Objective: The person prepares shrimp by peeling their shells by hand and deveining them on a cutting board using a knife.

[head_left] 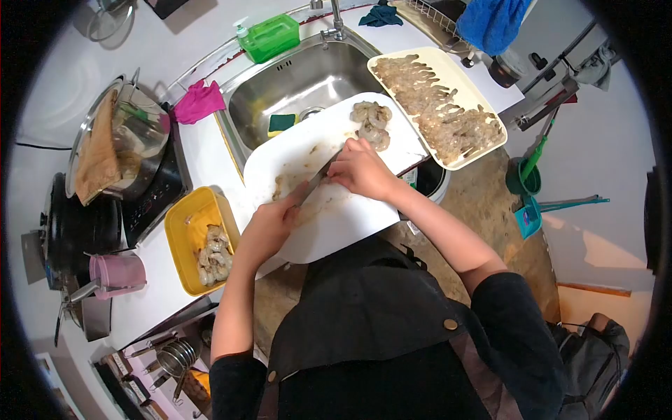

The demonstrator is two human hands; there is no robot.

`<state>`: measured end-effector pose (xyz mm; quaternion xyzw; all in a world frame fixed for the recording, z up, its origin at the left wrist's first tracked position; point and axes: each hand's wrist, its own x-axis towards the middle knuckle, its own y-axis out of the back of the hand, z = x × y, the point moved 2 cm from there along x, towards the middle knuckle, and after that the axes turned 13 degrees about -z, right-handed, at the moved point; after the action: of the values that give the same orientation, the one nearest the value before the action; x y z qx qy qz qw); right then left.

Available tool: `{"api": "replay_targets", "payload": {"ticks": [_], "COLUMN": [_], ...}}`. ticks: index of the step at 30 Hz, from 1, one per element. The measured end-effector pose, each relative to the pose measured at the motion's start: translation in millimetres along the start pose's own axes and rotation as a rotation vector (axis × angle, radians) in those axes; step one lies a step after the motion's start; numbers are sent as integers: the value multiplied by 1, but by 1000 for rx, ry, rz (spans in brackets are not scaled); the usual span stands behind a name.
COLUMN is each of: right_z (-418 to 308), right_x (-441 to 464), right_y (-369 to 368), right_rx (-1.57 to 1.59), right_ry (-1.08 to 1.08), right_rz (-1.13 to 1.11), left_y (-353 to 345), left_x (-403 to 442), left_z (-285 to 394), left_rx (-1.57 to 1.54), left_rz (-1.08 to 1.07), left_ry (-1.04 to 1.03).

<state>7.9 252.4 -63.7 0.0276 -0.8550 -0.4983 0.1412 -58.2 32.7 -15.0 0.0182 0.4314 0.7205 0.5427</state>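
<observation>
A white cutting board (343, 231) spans the sink's near edge. Over its middle, my left hand (275, 222) is closed round a knife (320, 175), whose blade slants up toward my right hand. Beside the blade, my right hand (362, 171) has its fingers pinched together; whatever they hold is hidden. Several peeled shrimp (372, 124) lie at the board's upper right, just beyond my right hand. Small brown scraps (278, 185) and wet smears mark the board's left part. More shrimp (214, 256) sit in a yellow container (180, 241) left of my left hand.
A cream tray (495, 148) bears many shrimp (434, 105) at the right. Behind the board is a steel sink (262, 91) with a sponge (282, 124) and faucet (338, 21). A pot with a glass lid (140, 133), pink cup (117, 275) and pink cloth (199, 103) stand left.
</observation>
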Motion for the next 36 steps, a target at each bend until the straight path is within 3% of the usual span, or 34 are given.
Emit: {"api": "replay_targets", "payload": {"ticks": [8,11,14,17,20,36], "right_z": [5,8,4,1,2,12], "right_x": [-7,-6,-5,-3,-1,2], "right_y": [-6,-6,-5,-6,-6,0], "right_rx": [-38,-43,-67,-107,-94,-59], "right_ry": [56,107,133,164,144,168], "right_rz": [115,114,82,95,62,103], "left_y": [3,11,15,4,-2,9], "left_x": [-29,-40,-28,0,12,-45], "left_z": [-5,-5,16,7,4,-1], "left_rx": [1,-131,-173,-86,-14,-116], "left_rz": [-70,-94,-30,3,-6,-71], "left_ry": [152,86,154,-40,-46,125]}}
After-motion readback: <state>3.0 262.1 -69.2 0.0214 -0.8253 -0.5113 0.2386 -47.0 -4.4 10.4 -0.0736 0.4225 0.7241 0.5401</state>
